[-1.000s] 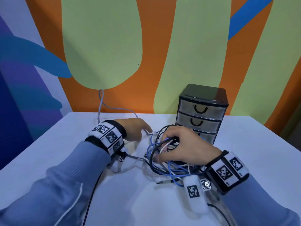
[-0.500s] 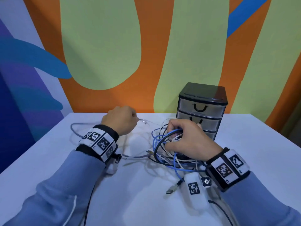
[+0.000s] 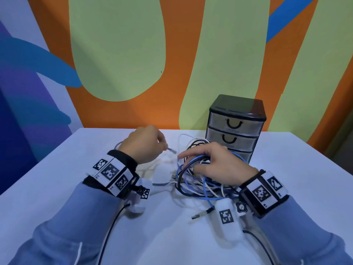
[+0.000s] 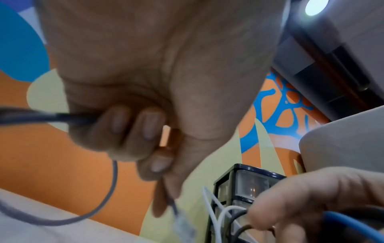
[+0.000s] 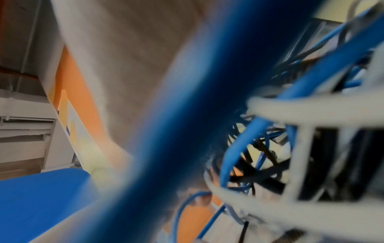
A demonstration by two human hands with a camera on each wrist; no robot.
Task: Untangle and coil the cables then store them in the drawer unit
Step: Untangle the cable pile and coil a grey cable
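- Your left hand (image 3: pixel 144 145) has its fingers curled round a thin grey cable (image 4: pixel 108 194); thumb and forefinger pinch it near its clear plug end (image 3: pixel 172 150), which sticks out toward the tangle.
- The grey cable loops out behind the left hand on the white table (image 3: pixel 57 169) and comes back under the wrist.
- Your right hand (image 3: pixel 215 165) sits on top of the tangled bundle of blue, white and black cables (image 3: pixel 194 180), fingers curled into the loops and gripping them, forefinger stretched left.
- The bundle lies on the table centre-right, just in front of the small black-framed three-drawer plastic unit (image 3: pixel 236 129), touching its bottom drawer area.
- All three drawers look closed.
- A loose silver USB plug (image 3: pixel 196 216) lies near your right wrist, beside the white tagged wrist device (image 3: pixel 227 217).
- The right wrist view is blurred: only blue and white cable strands up close.
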